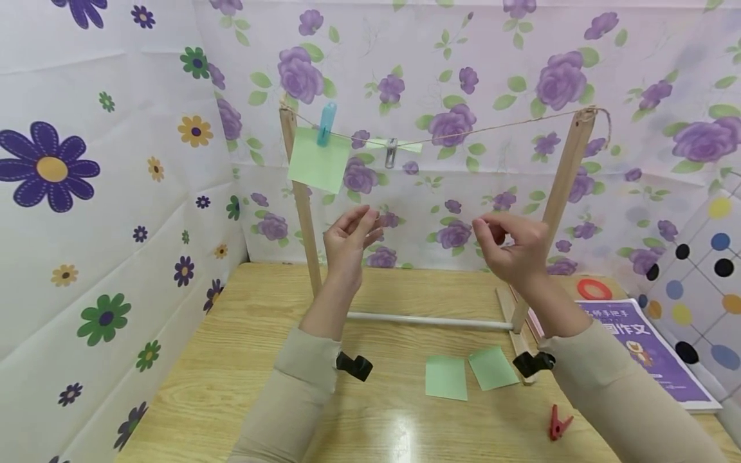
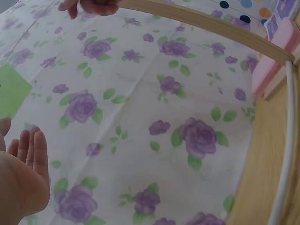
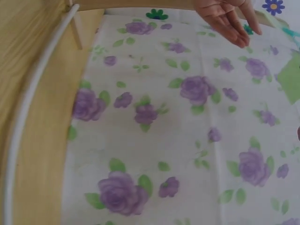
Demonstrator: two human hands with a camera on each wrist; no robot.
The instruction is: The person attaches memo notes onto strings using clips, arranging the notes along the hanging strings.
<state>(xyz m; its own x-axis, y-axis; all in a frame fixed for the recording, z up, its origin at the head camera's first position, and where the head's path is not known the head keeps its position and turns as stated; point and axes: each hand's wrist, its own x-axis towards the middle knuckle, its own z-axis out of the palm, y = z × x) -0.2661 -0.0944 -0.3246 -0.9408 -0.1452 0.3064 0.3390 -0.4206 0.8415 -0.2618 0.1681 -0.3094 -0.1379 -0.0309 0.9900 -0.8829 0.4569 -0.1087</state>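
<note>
My left hand (image 1: 350, 241) is raised below the left part of a twine line (image 1: 480, 130), fingers loosely bent, with nothing seen in it. Across from it, my right hand (image 1: 515, 244) hangs in the air near the right post, loosely curled, and no object shows in its grasp. A blue clothespin (image 1: 326, 124) fastens a green paper square (image 1: 318, 161) to the twine. At the line's middle, a clear clip (image 1: 391, 154) sits on another green paper (image 1: 411, 146), seen nearly edge-on. Neither hand touches the line or the papers.
Wooden posts (image 1: 564, 173) carry the twine, with a white rod (image 1: 434, 320) low between them. Two green papers (image 1: 446, 378) and a red clothespin (image 1: 558, 424) lie on the table (image 1: 231, 360). A purple book (image 1: 642, 354) and a red ring (image 1: 594, 289) are at right.
</note>
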